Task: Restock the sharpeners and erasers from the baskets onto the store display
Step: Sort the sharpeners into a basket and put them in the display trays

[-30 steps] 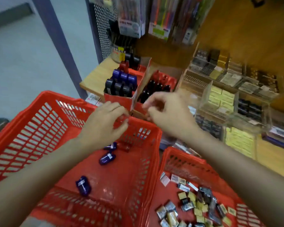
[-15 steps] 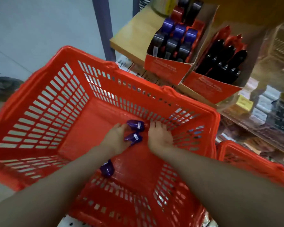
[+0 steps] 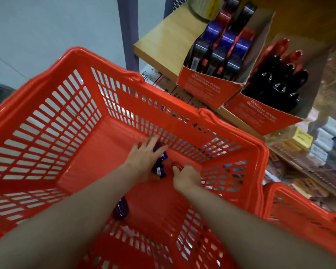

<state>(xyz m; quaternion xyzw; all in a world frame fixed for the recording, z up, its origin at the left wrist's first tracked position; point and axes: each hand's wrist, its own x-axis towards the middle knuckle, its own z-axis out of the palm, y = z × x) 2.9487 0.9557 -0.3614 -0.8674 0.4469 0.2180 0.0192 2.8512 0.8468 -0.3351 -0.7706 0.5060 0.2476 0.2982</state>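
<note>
Head cam: both hands deep in red basket [image 3: 47,98]. Left hand [image 3: 144,160] curls over purple sharpeners [image 3: 159,167]; right hand [image 3: 186,177] pinches a red one [image 3: 177,165]. Another purple sharpener [image 3: 121,209] lies nearer. Best gather all, then lift to display box [image 3: 206,88] w/o snagging the mesh.
</note>
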